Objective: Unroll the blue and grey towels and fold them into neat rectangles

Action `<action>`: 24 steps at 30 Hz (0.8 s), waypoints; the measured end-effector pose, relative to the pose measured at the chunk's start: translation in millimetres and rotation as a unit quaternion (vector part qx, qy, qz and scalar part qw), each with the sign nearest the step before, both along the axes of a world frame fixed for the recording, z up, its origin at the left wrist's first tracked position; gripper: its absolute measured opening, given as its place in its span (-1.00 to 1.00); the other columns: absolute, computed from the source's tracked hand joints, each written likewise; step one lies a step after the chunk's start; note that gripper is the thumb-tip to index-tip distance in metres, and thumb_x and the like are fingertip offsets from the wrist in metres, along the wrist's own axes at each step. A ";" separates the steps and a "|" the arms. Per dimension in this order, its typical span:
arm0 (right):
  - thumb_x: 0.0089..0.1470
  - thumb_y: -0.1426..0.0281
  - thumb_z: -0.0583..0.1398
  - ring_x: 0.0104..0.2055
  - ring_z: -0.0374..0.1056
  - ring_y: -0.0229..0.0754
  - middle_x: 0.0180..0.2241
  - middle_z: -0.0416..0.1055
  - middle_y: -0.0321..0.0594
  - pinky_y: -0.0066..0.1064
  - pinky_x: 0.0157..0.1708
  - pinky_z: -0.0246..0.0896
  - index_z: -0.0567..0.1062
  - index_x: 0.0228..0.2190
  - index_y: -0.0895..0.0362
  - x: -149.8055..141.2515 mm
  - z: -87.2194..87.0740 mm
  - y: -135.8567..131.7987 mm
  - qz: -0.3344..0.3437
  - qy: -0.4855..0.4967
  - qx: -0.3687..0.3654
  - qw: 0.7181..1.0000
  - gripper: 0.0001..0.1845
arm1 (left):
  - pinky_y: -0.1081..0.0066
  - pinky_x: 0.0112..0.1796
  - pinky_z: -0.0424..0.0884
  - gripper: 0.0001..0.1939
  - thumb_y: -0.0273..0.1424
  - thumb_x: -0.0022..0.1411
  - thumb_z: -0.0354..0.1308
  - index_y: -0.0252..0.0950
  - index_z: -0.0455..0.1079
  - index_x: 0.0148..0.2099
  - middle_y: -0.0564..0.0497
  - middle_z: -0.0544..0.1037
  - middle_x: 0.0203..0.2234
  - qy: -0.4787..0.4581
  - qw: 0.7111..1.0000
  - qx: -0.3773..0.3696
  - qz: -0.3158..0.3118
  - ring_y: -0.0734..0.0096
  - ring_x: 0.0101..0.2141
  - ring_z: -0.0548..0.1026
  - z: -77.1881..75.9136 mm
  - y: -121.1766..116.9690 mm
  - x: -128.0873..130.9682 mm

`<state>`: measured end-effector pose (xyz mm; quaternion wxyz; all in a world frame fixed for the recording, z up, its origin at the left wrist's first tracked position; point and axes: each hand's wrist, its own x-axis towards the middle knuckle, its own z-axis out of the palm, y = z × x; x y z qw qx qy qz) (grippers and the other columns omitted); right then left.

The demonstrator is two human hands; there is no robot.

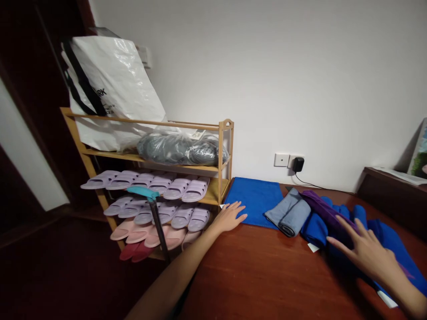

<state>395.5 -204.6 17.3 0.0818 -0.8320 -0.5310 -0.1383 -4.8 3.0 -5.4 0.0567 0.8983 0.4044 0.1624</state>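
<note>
A blue cloth (256, 195) lies flat at the far left corner of the brown wooden table (253, 275). My left hand (230, 216) rests open with its fingers flat on the cloth's near left corner. To its right lies a rolled grey towel (289, 212). Beyond that sits a heap of blue cloths (316, 229) with a purple cloth (325, 209) across the top. My right hand (365, 249) hovers open over this heap, fingers spread, close to the purple cloth.
A wooden shoe rack (222, 169) stands left of the table, holding rows of lilac and pink slippers (160, 202), a white bag (110, 89) and a grey bundle in plastic (182, 149). A teal-handled stick (155, 213) leans before it. A charger (298, 164) sits in the wall socket.
</note>
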 end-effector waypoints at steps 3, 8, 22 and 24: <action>-0.07 -0.24 -0.12 0.18 0.05 0.39 0.29 -0.09 -0.19 0.34 -0.16 0.14 0.05 0.21 -0.28 1.9 -25.5 7.1 -0.009 -0.052 -0.026 0.998 -0.17 | 0.11 0.18 -0.07 -0.43 0.00 0.36 -0.22 -0.16 0.18 0.25 -0.05 0.13 0.26 -0.003 1.000 0.001 -0.002 0.22 0.25 0.04 -1.4 0.6 -1.4; -0.04 -0.13 -0.07 0.19 0.05 0.33 0.29 -0.08 -0.31 0.27 -0.11 0.13 0.08 0.19 -0.29 72.2 -58.0 9.1 -0.032 -0.103 -0.014 0.994 -0.26 | 0.11 0.18 -0.06 -0.43 0.01 0.34 -0.18 -0.15 0.19 0.25 -0.05 0.14 0.26 -0.009 1.000 0.007 -0.002 0.20 0.25 0.05 -2.9 1.2 -3.5; 0.17 -0.03 -0.21 0.32 -0.16 -0.02 0.29 -0.05 -0.30 0.09 0.07 0.00 0.05 0.21 -0.22 -85.0 -5.8 85.0 0.260 0.008 -0.073 0.963 -0.40 | 0.13 0.18 -0.05 -0.44 -0.01 0.33 -0.14 -0.14 0.20 0.25 -0.04 0.14 0.25 -0.003 1.000 0.003 0.006 0.19 0.24 0.06 -0.4 -0.1 -2.1; 0.15 -0.03 -0.21 0.27 -0.02 0.00 0.23 0.10 -0.27 0.03 0.00 0.12 0.21 0.14 -0.16 -80.3 -9.1 86.9 0.231 0.025 -0.100 0.968 -0.40 | 0.13 0.18 -0.05 -0.44 -0.01 0.33 -0.14 -0.14 0.19 0.25 -0.04 0.14 0.26 0.001 1.000 0.003 0.005 0.19 0.24 0.06 0.6 -0.3 -2.2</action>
